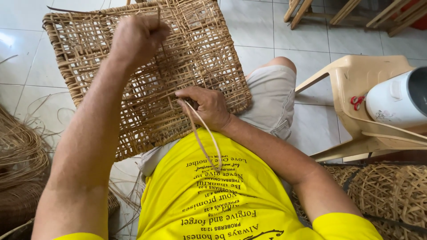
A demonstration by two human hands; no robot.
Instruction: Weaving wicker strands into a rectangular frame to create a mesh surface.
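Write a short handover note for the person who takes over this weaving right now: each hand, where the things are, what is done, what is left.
Left hand: closed, pinching a thin cane strand near the far edge of the woven rattan panel.
Right hand: pressed on the panel's near edge, gripping a loose strand loop that hangs toward the yellow shirt.
Panel: resting tilted on the lap.
Spare cane: a bundle on the floor at the left.
Done: the open lattice covers most of the panel.
Left: both held strands are loose, not yet woven in.

Home weaving workshop, rattan coils, tiled floor
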